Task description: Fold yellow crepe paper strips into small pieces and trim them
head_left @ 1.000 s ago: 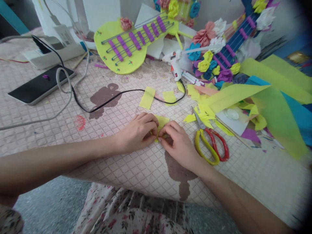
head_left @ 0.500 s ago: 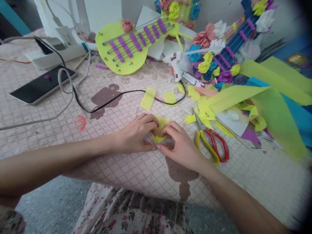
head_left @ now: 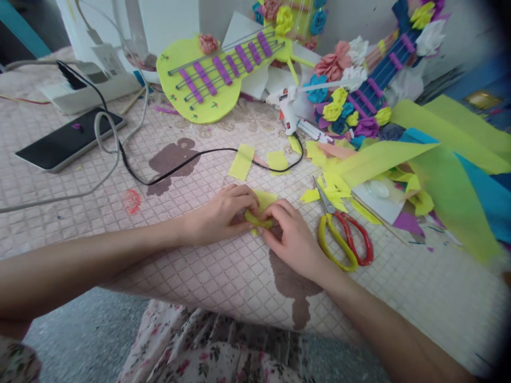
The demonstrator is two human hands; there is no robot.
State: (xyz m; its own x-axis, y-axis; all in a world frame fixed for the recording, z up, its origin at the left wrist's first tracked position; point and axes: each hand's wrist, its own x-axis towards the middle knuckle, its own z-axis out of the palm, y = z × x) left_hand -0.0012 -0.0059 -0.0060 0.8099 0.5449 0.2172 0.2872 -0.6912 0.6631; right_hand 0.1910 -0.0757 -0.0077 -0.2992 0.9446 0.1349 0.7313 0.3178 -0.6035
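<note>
Both hands pinch a small piece of yellow crepe paper (head_left: 265,200) low over the cloth-covered table. My left hand (head_left: 223,213) grips its left side between thumb and fingers, and my right hand (head_left: 293,236) does the same on the right. The near edge of the paper is rolled up between the fingertips, while its far part lies flat. Scissors (head_left: 345,239) with one yellow and one red handle rest just right of my right hand. Beyond the hands lie two more yellow paper pieces (head_left: 241,161), near a black cord.
A white glue gun (head_left: 288,109) stands at the back, its black cord (head_left: 181,167) crossing the table. Behind are a yellow paper guitar (head_left: 199,88) and a blue one (head_left: 371,88) with paper flowers. Crepe strips (head_left: 459,186) lie right; a phone (head_left: 67,141) and power strip (head_left: 88,93) left.
The near edge of the yellow paper, a downward point before, is now rolled up between my fingertips. My hands stay in nearly the same place.
</note>
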